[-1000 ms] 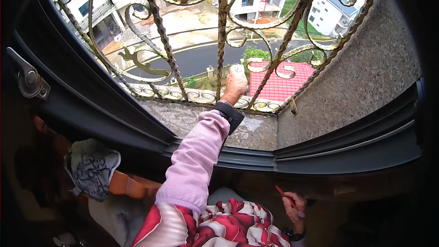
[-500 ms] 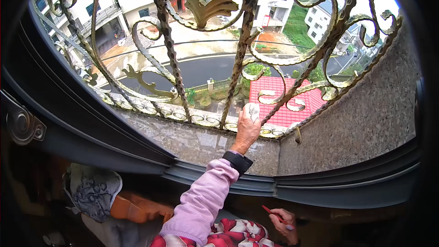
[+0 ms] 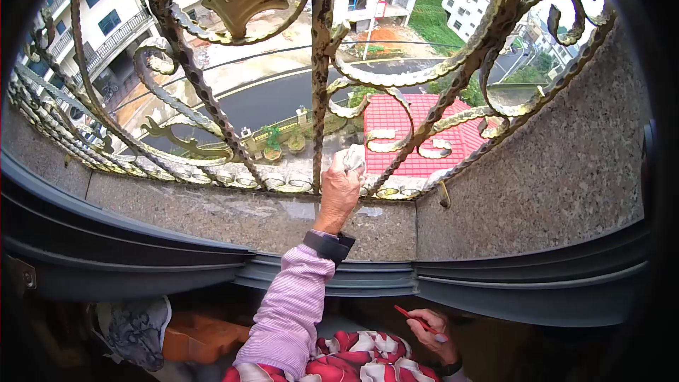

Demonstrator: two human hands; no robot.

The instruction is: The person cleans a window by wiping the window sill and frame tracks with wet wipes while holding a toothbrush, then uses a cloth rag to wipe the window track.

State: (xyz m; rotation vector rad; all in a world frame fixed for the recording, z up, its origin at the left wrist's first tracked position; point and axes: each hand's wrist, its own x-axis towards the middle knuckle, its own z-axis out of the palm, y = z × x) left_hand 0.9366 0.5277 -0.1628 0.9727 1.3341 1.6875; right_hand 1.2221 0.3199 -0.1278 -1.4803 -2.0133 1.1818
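My left hand (image 3: 340, 187) reaches over the stone sill (image 3: 283, 223) to the bottom of the wrought-iron window grille (image 3: 320, 99). Its fingers are closed round a whitish cloth (image 3: 355, 159), which lies against the lower rail between two twisted bars. A black band circles that wrist, above a pink striped sleeve. At the lower right, inside the window frame, my right hand (image 3: 430, 331) is closed on a thin red tool (image 3: 417, 319) with a pale end. The full shape of the tool is partly covered by the fingers.
The dark sliding window frame (image 3: 325, 274) crosses below the sill. A speckled stone side wall (image 3: 537, 170) rises at the right. At the lower left are an orange-brown wooden piece (image 3: 201, 337) and a patterned grey cloth (image 3: 134, 332). Beyond the grille are a red roof (image 3: 396, 110), road and buildings.
The view has shifted, showing more of the sill on the left. My left hand with the cloth is slightly farther left along the lower rail. My right hand still holds the red tool.
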